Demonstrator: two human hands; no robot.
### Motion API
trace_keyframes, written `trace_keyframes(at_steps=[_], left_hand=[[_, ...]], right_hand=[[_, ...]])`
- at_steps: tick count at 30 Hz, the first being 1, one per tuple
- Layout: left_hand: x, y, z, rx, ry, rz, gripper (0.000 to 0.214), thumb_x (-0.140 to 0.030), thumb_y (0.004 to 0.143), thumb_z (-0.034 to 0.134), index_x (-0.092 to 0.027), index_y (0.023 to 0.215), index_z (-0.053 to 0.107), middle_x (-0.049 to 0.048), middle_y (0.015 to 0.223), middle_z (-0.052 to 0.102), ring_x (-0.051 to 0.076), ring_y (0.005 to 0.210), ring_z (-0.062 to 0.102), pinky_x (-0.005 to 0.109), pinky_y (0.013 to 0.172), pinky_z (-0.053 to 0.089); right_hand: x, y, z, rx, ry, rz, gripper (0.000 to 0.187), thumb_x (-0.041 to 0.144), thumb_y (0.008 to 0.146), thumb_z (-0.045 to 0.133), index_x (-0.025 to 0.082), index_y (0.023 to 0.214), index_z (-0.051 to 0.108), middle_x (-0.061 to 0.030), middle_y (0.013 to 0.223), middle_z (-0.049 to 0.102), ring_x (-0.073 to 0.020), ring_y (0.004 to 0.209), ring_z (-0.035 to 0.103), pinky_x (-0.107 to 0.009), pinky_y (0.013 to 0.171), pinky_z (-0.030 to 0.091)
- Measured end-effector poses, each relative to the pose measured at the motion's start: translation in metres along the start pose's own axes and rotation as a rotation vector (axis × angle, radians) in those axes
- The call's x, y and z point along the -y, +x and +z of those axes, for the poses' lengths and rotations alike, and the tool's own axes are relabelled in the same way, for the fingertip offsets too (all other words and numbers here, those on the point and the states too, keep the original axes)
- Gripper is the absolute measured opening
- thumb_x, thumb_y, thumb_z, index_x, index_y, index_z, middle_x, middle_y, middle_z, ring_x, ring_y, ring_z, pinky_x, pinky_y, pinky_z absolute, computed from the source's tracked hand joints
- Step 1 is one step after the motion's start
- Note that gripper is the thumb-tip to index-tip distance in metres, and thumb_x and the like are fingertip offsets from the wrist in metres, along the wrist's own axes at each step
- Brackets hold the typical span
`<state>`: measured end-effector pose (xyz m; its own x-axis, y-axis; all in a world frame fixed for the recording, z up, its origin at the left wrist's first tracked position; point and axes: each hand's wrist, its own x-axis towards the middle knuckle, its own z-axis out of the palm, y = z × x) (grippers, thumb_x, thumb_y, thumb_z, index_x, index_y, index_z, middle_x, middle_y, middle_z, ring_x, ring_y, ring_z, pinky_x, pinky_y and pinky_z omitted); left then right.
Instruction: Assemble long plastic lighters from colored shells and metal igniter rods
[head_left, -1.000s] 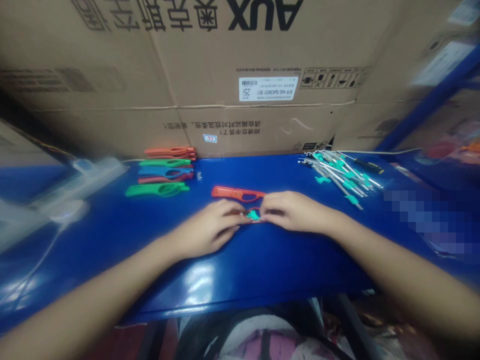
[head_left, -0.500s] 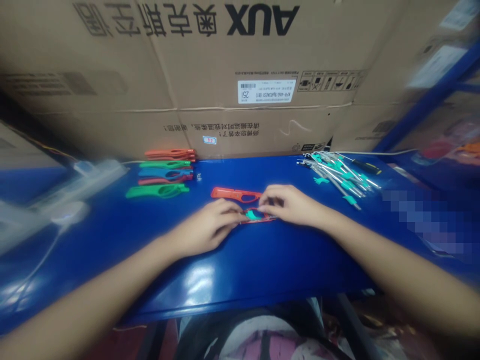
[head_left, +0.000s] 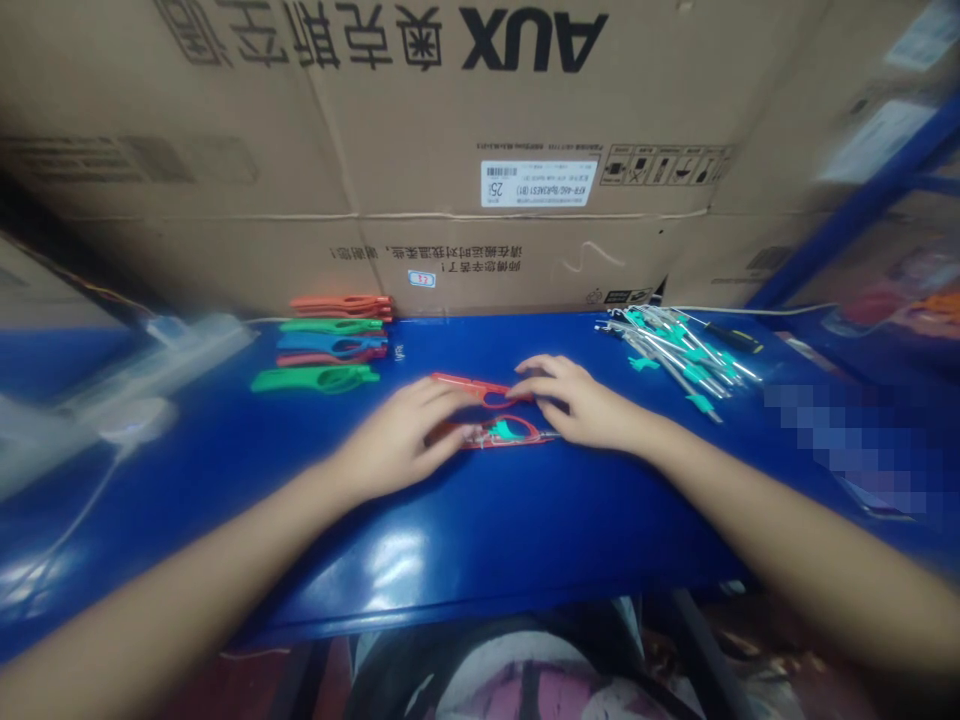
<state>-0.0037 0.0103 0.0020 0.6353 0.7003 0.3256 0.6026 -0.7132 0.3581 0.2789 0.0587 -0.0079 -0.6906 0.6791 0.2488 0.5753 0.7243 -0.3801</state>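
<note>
Two red lighter-casing halves lie one behind the other on the blue table. The nearer red casing half (head_left: 534, 428) has a green trigger piece (head_left: 504, 430) in its loop, and a thin metal end sticks out at its right. My left hand (head_left: 401, 432) has its thumb at the nearer half's left end, while its stretched fingers lie over the farther red casing half (head_left: 469, 383). At that farther half's right end, my right hand (head_left: 574, 400) reaches in with fingers apart. Its fingertips touch or nearly touch the casing. Both hands look open; motion blurs some fingertips.
Orange, green, blue and red casings (head_left: 319, 379) are stacked at the back left. Several metal rods with green pieces (head_left: 675, 350) lie back right beside a screwdriver (head_left: 735, 337). A power strip (head_left: 202, 350) stands left; a cardboard sheet (head_left: 420, 180) walls off the back.
Both hands have moved from the nearer casing half toward the farther one, their fingers spreading. The farther half has shifted slightly right. The nearer half with the green piece stays on the table.
</note>
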Motion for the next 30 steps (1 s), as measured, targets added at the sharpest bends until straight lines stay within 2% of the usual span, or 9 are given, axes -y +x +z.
trace_keyframes(at_steps=[2,6,10,14,16,19,21,24,30], left_hand=[[0.002,0.001,0.001,-0.040,0.038,-0.038,0.034,-0.028,0.101,0.050,-0.022,0.133,0.060,0.0094,0.130,0.065,0.026,0.120,0.058,0.043,0.104,0.046],[0.006,0.003,0.002,-0.111,0.078,-0.098,0.029,-0.026,0.101,0.048,-0.016,0.120,0.067,0.0117,0.116,0.069,0.027,0.109,0.060,0.044,0.098,0.049],[0.009,0.003,0.000,-0.173,0.084,-0.109,0.029,-0.026,0.100,0.050,-0.015,0.121,0.067,0.0126,0.119,0.068,0.027,0.111,0.061,0.044,0.100,0.049],[0.009,0.002,-0.003,-0.212,0.151,-0.034,0.035,-0.028,0.098,0.058,-0.018,0.131,0.064,0.0134,0.131,0.064,0.029,0.120,0.058,0.048,0.107,0.044],[0.009,0.001,-0.004,-0.203,0.159,0.001,0.039,-0.033,0.097,0.062,-0.018,0.132,0.064,0.0138,0.127,0.065,0.029,0.116,0.060,0.048,0.102,0.048],[0.010,0.000,-0.005,-0.160,0.120,0.019,0.040,-0.038,0.097,0.062,-0.018,0.132,0.065,0.0122,0.114,0.069,0.026,0.102,0.064,0.041,0.087,0.053],[0.009,-0.001,-0.007,-0.117,0.101,0.015,0.039,-0.038,0.097,0.062,-0.018,0.130,0.066,0.0109,0.109,0.071,0.024,0.096,0.065,0.039,0.084,0.054],[0.007,0.000,-0.013,-0.050,0.094,-0.004,0.037,-0.039,0.095,0.063,-0.017,0.125,0.069,0.0098,0.105,0.072,0.024,0.093,0.065,0.037,0.081,0.053],[0.004,0.002,-0.028,0.091,0.113,0.033,0.027,-0.033,0.093,0.062,-0.018,0.114,0.070,0.0082,0.104,0.072,0.024,0.093,0.064,0.037,0.083,0.051]], right_hand=[[0.001,0.000,0.000,0.023,0.003,-0.016,0.033,0.011,0.091,0.056,0.028,0.116,0.071,-0.0100,0.134,0.057,-0.0296,0.128,0.051,-0.055,0.107,0.042],[-0.001,0.000,-0.001,-0.011,0.052,0.037,0.007,0.017,0.087,0.066,0.021,0.092,0.069,-0.0102,0.123,0.060,-0.0274,0.117,0.057,-0.049,0.101,0.046],[-0.001,0.002,-0.005,-0.082,0.132,0.072,0.001,0.019,0.087,0.065,0.019,0.087,0.064,-0.0071,0.099,0.066,-0.0206,0.091,0.064,-0.038,0.083,0.052],[0.008,0.006,-0.007,-0.164,0.521,0.291,0.009,0.026,0.087,0.064,0.019,0.091,0.059,-0.0036,0.079,0.069,-0.0172,0.071,0.067,-0.033,0.069,0.055],[0.012,0.008,-0.008,-0.127,0.729,0.406,0.012,0.025,0.086,0.064,0.018,0.095,0.060,-0.0029,0.074,0.070,-0.0168,0.068,0.070,-0.032,0.070,0.056],[0.017,0.008,-0.010,-0.071,0.845,0.491,0.027,0.022,0.085,0.064,0.015,0.111,0.063,-0.0029,0.074,0.073,-0.0156,0.068,0.071,-0.030,0.072,0.057],[0.019,0.007,-0.010,-0.041,0.832,0.465,0.035,0.025,0.086,0.065,0.015,0.119,0.063,-0.0027,0.079,0.072,-0.0144,0.066,0.069,-0.029,0.069,0.056],[0.021,0.005,-0.008,0.017,0.683,0.329,0.039,0.035,0.086,0.068,0.017,0.121,0.065,-0.0040,0.089,0.071,-0.0151,0.071,0.066,-0.029,0.066,0.054],[0.022,0.001,-0.004,0.003,0.304,0.065,0.033,0.036,0.089,0.070,0.019,0.118,0.069,-0.0068,0.102,0.069,-0.0195,0.089,0.064,-0.034,0.080,0.053]])
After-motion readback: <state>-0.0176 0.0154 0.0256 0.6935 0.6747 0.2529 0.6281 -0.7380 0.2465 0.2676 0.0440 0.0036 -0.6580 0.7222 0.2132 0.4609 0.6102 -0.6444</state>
